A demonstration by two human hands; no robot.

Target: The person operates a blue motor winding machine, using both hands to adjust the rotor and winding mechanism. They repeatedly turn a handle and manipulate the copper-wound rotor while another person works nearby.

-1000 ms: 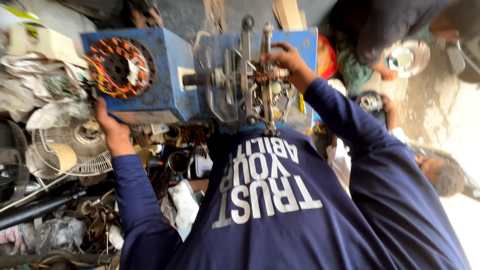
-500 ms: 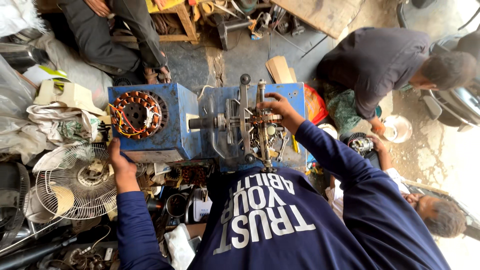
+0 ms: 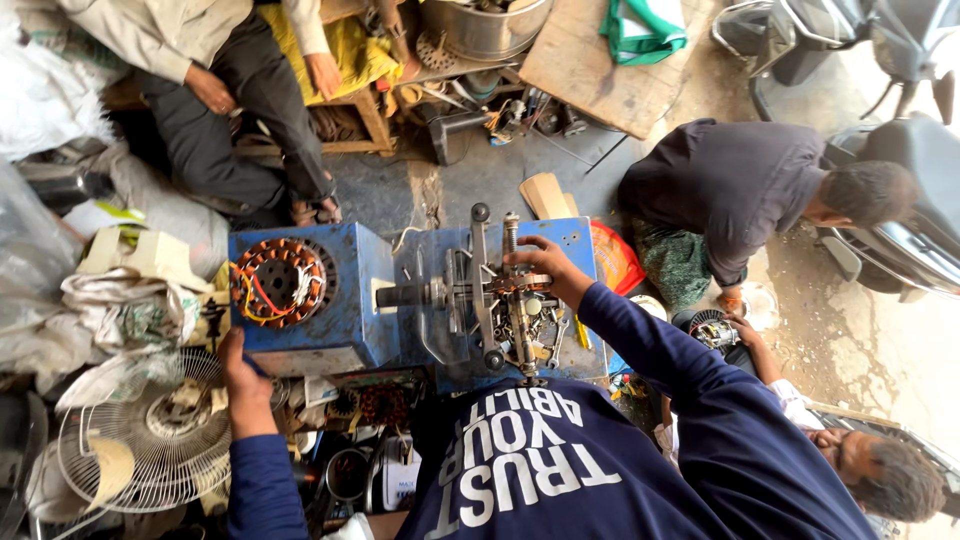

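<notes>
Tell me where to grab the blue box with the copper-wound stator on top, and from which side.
Grip the blue box by its two opposite side walls, coming down from above with both hands. Its flat, straight sides offer good purchase, while the stator on top carries loose wires best left untouched. The left hand already rests at the near edge, so that side looks reachable.

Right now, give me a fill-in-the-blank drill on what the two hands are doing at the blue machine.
1. The right hand rests on the winding frame, which is made of ____.
2. The left hand grips the machine at its ____ edge.
3. The wound stator has coils coloured ____.
4. Beside the left hand lies a white fan ____.

Missing words: metal; lower; copper; guard
</notes>
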